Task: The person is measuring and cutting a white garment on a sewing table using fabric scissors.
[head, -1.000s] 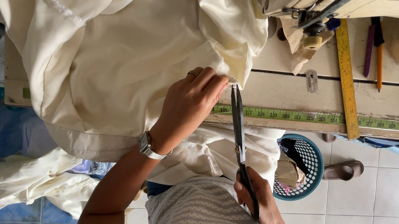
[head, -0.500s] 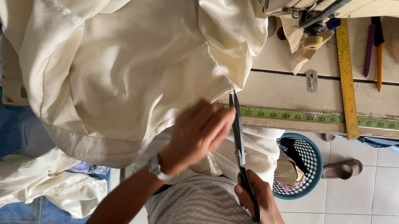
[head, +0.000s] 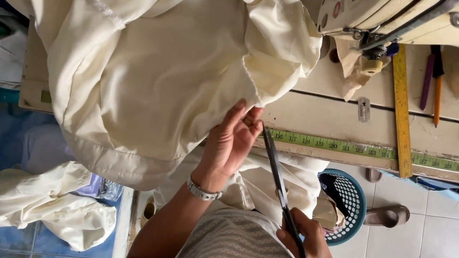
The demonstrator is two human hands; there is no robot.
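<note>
Risk: the scissors (head: 280, 196) tip sits right at the left hand's fingertips (head: 246, 119), so a careless snip could nick a finger or cut into the wrong fold of the cream fabric (head: 154, 70). Left hand (head: 230, 144) is pinched closed on the fabric edge at the worktop (head: 332, 122) front. Right hand (head: 308, 248) is clamped on the scissor handles, low near the torso. Blades look nearly together and point up at the pinched edge, just beside the left hand; the fabric bulk drapes left over the worktop.
</note>
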